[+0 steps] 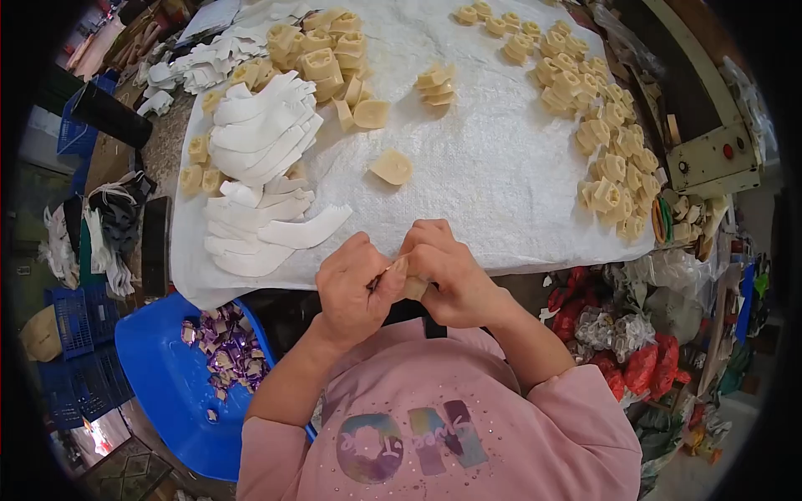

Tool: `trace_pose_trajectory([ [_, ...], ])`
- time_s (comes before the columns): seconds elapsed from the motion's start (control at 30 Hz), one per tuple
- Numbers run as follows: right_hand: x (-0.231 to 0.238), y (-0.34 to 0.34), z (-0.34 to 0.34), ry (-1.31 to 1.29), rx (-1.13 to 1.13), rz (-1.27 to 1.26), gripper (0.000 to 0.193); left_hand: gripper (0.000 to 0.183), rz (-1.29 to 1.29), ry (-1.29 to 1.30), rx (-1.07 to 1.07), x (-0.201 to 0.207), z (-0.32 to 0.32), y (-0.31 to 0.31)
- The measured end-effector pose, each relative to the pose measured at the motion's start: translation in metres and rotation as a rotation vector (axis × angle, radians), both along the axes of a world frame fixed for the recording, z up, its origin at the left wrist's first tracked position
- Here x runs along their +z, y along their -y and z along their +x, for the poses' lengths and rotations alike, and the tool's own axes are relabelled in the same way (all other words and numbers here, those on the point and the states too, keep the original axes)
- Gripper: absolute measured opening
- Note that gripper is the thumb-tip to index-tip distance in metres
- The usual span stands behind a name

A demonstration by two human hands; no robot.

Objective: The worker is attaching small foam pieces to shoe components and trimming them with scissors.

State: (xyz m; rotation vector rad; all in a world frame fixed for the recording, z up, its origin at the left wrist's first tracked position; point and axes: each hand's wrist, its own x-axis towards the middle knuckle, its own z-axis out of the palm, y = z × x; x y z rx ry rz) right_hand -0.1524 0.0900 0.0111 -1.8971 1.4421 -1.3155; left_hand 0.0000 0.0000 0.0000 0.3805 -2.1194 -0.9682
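My left hand (pixel 355 284) and my right hand (pixel 451 275) meet at the table's near edge, fingers closed. Between them they pinch a small beige curved piece (pixel 413 289), mostly covered by the fingers. Just beyond, a single curled beige piece (pixel 392 167) lies on the white sheet (pixel 493 192). Left of my hands, curved white cut strips (pixel 259 230) lie in a loose pile, below a fuller fanned stack of white strips (pixel 263 125). Farther off are a heap of beige curled pieces (pixel 322 50) and a small beige stack (pixel 436 86).
Many rolled beige pieces (pixel 614 142) line the table's right side. A blue basin (pixel 167 359) with small purple packets (pixel 230 351) sits below left. A pale machine (pixel 718 159) with a red button stands at right, above red plastic bags (pixel 652 371).
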Motion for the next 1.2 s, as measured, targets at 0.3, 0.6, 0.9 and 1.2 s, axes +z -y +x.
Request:
trace_pose_trajectory([
  [0.3, 0.011, 0.006, 0.005, -0.147, -0.192, -0.192, 0.033, 0.018, -0.079, -0.125, 0.11, 0.014, 0.006, 0.006],
  [0.6, -0.006, -0.022, 0.028, 0.842, -0.259, 0.251, 0.025, 0.034, 0.058, -0.301, 0.181, 0.023, 0.003, -0.003],
  [0.9, -0.007, -0.031, 0.032, 1.248, -0.262, 0.179, 0.023, 0.028, -0.018, -0.227, -0.062, 0.014, 0.001, -0.01],
  [1.2, 0.01, -0.026, 0.035, 0.842, -0.302, 0.238, 0.029, 0.021, -0.342, 0.006, 0.047, 0.022, -0.006, -0.013],
])
